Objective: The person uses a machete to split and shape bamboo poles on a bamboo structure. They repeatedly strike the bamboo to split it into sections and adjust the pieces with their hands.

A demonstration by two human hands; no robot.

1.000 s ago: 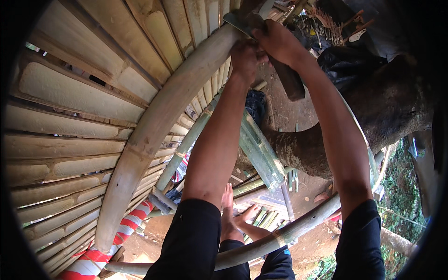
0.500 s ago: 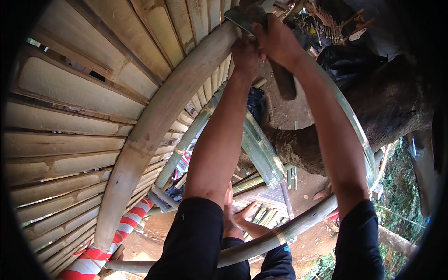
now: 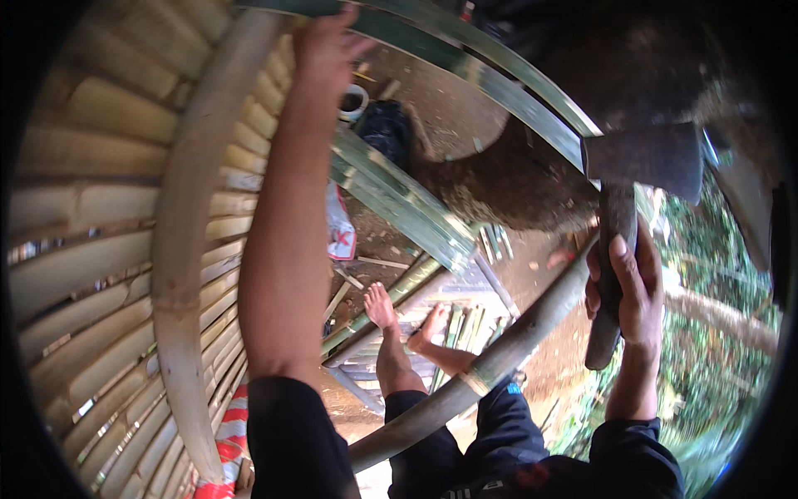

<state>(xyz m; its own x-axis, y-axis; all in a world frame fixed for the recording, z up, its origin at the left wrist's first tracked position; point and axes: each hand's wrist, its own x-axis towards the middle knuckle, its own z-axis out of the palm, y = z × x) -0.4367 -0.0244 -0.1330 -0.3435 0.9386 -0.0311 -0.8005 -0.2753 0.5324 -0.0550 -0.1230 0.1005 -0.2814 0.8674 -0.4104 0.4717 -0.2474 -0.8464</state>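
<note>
My right hand (image 3: 636,287) is wrapped round the wooden handle of a hatchet (image 3: 613,224), held upright on the right with its broad dark metal head uppermost. The head overlaps the near ends of long green bamboo strips (image 3: 507,96), which curve in from the top; whether it touches them is unclear. A dark gap runs between the strips. At the upper left, my left hand (image 3: 326,50) reaches to the strips with fingers apart, one finger lying over a strip. Beside it is the end of a thick bamboo pole (image 3: 179,266).
A bamboo-slat wall (image 3: 91,216) fills the left side. A bamboo rail (image 3: 474,378) crosses in front of me, above my bare feet (image 3: 382,303). Split green bamboo (image 3: 399,200), a dark trunk (image 3: 507,179) and a black plastic bag (image 3: 386,129) lie beyond.
My right hand and the hatchet have moved from the top centre down to the right, away from my left hand. My left hand has shifted left in view, its fingers now spread. The view has turned.
</note>
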